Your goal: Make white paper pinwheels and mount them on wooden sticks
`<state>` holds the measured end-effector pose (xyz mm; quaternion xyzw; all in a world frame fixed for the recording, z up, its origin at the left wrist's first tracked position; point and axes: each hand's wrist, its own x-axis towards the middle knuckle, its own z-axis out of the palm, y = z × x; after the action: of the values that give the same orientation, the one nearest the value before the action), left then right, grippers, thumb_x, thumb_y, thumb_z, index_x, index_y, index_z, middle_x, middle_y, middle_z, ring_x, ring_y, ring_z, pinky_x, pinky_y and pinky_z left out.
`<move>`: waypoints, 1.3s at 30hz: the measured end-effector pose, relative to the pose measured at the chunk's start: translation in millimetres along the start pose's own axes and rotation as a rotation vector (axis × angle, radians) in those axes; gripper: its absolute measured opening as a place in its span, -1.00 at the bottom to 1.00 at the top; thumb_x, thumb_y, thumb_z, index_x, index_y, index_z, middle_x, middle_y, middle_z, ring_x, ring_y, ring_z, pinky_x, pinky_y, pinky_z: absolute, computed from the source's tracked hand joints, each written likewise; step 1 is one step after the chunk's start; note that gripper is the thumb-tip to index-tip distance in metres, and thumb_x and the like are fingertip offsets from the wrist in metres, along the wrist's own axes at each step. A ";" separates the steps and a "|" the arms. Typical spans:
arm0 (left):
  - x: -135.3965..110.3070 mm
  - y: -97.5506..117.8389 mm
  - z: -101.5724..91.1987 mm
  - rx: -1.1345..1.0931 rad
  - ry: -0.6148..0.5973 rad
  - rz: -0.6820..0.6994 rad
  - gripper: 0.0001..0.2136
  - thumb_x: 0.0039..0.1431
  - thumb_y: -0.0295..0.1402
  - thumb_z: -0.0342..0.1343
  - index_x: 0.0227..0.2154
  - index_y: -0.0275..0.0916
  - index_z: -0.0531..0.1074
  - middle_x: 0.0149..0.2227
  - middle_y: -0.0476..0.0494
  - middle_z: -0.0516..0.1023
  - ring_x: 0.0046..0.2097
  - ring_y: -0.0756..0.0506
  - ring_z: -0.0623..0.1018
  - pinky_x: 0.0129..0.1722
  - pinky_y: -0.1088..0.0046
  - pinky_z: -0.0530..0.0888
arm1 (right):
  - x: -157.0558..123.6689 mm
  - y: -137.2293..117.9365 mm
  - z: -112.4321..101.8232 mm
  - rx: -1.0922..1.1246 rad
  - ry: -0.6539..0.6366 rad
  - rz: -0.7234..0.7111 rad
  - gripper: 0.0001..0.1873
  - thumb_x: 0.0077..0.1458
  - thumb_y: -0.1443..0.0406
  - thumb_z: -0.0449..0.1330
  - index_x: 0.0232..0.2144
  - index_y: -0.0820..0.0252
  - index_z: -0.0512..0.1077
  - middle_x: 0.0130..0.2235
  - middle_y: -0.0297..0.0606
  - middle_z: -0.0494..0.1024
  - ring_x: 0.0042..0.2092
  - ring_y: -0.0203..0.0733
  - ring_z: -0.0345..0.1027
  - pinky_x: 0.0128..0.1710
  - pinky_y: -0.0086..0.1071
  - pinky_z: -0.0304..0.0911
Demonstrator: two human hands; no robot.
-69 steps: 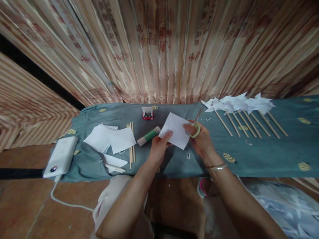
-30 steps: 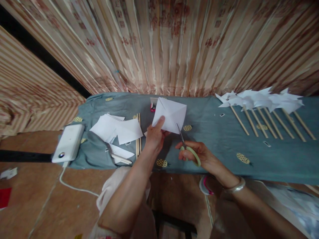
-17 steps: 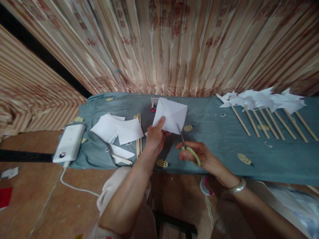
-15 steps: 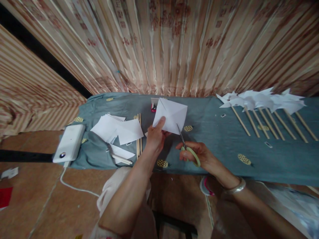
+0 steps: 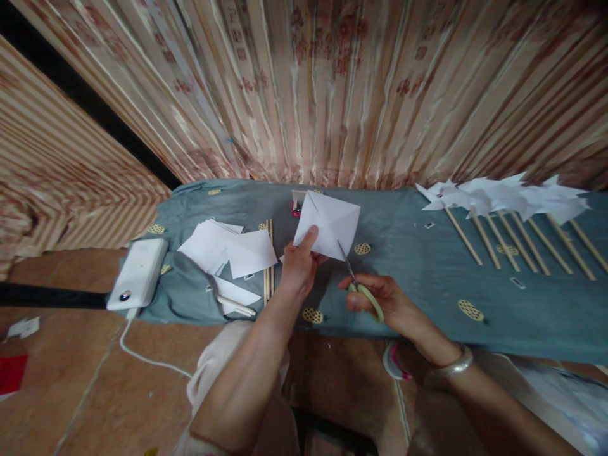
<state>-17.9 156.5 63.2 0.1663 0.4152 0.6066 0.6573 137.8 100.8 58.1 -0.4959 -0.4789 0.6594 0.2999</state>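
A creased white paper square [image 5: 332, 218] is pinched in my left hand [image 5: 301, 263], thumb on top and fingers underneath. My right hand [image 5: 382, 301] grips scissors [image 5: 368, 299] with light green handles. Their blades sit at the paper's lower corner, pointing toward its middle. Just behind the paper stands a small red box [image 5: 297, 208], partly covered by it. To the left of my left hand lie wooden sticks [image 5: 268, 263] and a loose pile of white paper squares [image 5: 206, 246].
Several paper pinwheels [image 5: 506, 196] on sticks lie in a row at the right of the cloth-covered table [image 5: 403, 253]. A white power bank [image 5: 137, 272] with a cable rests at the left end. A white pen [image 5: 236, 306] lies near the front edge. A patterned curtain [image 5: 308, 95] hangs behind.
The whole view has shifted slightly, so everything appears a little further right and lower. My hands, the paper and the scissors keep nearly the same arrangement.
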 end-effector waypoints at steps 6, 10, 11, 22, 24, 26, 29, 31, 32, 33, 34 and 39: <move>-1.3 0.9 1.1 0.011 0.005 -0.003 -0.68 -0.25 -0.24 0.42 -0.43 -0.27 0.49 -0.47 -0.09 0.61 -0.25 -0.12 0.63 -0.28 0.43 0.51 | 1.0 2.3 1.0 0.020 0.025 0.022 -0.46 -0.39 -0.05 0.45 -0.42 0.19 0.49 -0.59 -0.41 0.42 -0.53 -0.34 0.25 -0.52 -0.44 0.19; -1.7 1.4 1.3 0.012 0.007 -0.006 -0.70 -0.22 -0.25 0.40 -0.43 -0.27 0.49 -0.47 -0.08 0.60 -0.27 -0.12 0.63 -0.30 0.44 0.50 | 1.5 3.2 1.4 0.025 0.041 0.034 -0.47 -0.41 -0.03 0.47 -0.44 0.18 0.49 -0.60 -0.43 0.41 -0.54 -0.36 0.24 -0.53 -0.45 0.17; -1.7 1.7 1.3 0.011 0.008 -0.004 -0.71 -0.22 -0.26 0.40 -0.43 -0.27 0.49 -0.47 -0.08 0.60 -0.27 -0.12 0.63 -0.31 0.44 0.50 | 1.8 3.7 1.4 0.026 0.044 0.036 -0.47 -0.42 -0.03 0.47 -0.44 0.18 0.49 -0.61 -0.43 0.40 -0.55 -0.36 0.23 -0.54 -0.45 0.17; -4.4 -2.7 1.3 0.034 -0.019 -0.016 -0.73 -0.17 -0.26 0.37 -0.40 -0.27 0.50 -0.45 -0.09 0.61 -0.32 -0.11 0.62 -0.30 0.42 0.51 | 1.8 2.8 -1.0 -0.057 0.050 -0.020 -0.45 -0.33 -0.09 0.41 -0.40 0.18 0.49 -0.59 -0.40 0.43 -0.53 -0.33 0.27 -0.53 -0.42 0.19; -4.7 -3.1 1.4 0.032 -0.012 -0.013 -0.74 -0.15 -0.28 0.37 -0.40 -0.28 0.49 -0.46 -0.09 0.62 -0.35 -0.10 0.61 -0.30 0.40 0.51 | 1.8 2.1 -0.5 -0.050 0.059 -0.006 -0.44 -0.37 -0.10 0.42 -0.41 0.18 0.49 -0.59 -0.41 0.42 -0.53 -0.33 0.26 -0.53 -0.42 0.20; -4.7 -2.9 1.7 0.034 0.002 -0.017 -0.77 -0.12 -0.30 0.36 -0.40 -0.28 0.49 -0.47 -0.08 0.61 -0.40 -0.08 0.60 -0.30 0.40 0.51 | 1.8 1.5 -0.1 -0.042 0.072 0.007 -0.42 -0.41 -0.11 0.43 -0.43 0.19 0.48 -0.60 -0.42 0.41 -0.54 -0.34 0.25 -0.53 -0.43 0.20; -4.5 -2.3 2.5 0.029 0.011 -0.022 -0.80 -0.09 -0.32 0.34 -0.40 -0.29 0.49 -0.48 -0.07 0.61 -0.43 -0.05 0.59 -0.30 0.40 0.52 | 2.1 0.9 -0.2 -0.047 0.081 0.009 -0.41 -0.40 -0.12 0.42 -0.43 0.19 0.48 -0.62 -0.43 0.39 -0.56 -0.35 0.24 -0.55 -0.43 0.19; -5.0 -2.0 3.2 0.025 0.012 -0.023 -0.80 -0.08 -0.32 0.33 -0.40 -0.28 0.49 -0.47 -0.07 0.62 -0.42 -0.06 0.59 -0.30 0.40 0.53 | 2.2 1.0 -0.7 -0.058 0.072 0.000 -0.43 -0.38 -0.12 0.41 -0.43 0.19 0.47 -0.63 -0.44 0.39 -0.57 -0.36 0.23 -0.56 -0.43 0.19; -5.4 -1.9 3.5 0.025 0.014 -0.024 -0.80 -0.08 -0.32 0.33 -0.40 -0.28 0.49 -0.47 -0.08 0.62 -0.41 -0.07 0.60 -0.29 0.39 0.53 | 2.2 1.4 -1.1 -0.061 0.069 -0.005 -0.43 -0.37 -0.12 0.41 -0.44 0.19 0.47 -0.63 -0.44 0.39 -0.57 -0.36 0.22 -0.56 -0.44 0.18; -5.9 -2.0 3.9 0.028 0.015 -0.026 -0.81 -0.08 -0.33 0.33 -0.40 -0.28 0.49 -0.47 -0.08 0.62 -0.38 -0.09 0.61 -0.28 0.38 0.53 | 2.3 1.9 -1.4 -0.062 0.068 -0.011 -0.44 -0.36 -0.12 0.41 -0.44 0.19 0.48 -0.63 -0.43 0.39 -0.57 -0.36 0.22 -0.57 -0.44 0.17; -6.4 -2.2 4.2 0.033 0.016 -0.030 -0.82 -0.07 -0.33 0.32 -0.41 -0.28 0.49 -0.47 -0.09 0.62 -0.35 -0.10 0.62 -0.27 0.37 0.53 | 2.3 2.6 -1.7 -0.062 0.068 -0.017 -0.44 -0.35 -0.12 0.40 -0.44 0.19 0.48 -0.62 -0.42 0.40 -0.56 -0.36 0.21 -0.57 -0.44 0.15; -7.8 -4.2 4.2 0.048 0.009 -0.048 -0.82 -0.07 -0.32 0.33 -0.44 -0.29 0.50 -0.45 -0.13 0.62 -0.23 -0.16 0.63 -0.23 0.35 0.53 | 2.6 6.5 -3.4 -0.057 0.067 -0.057 -0.48 -0.30 -0.10 0.40 -0.45 0.20 0.49 -0.61 -0.40 0.40 -0.56 -0.36 0.19 -0.58 -0.44 0.12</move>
<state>-11.4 149.5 65.3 0.1695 0.4364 0.5813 0.6655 140.7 101.9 50.9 -0.5122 -0.5011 0.6196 0.3204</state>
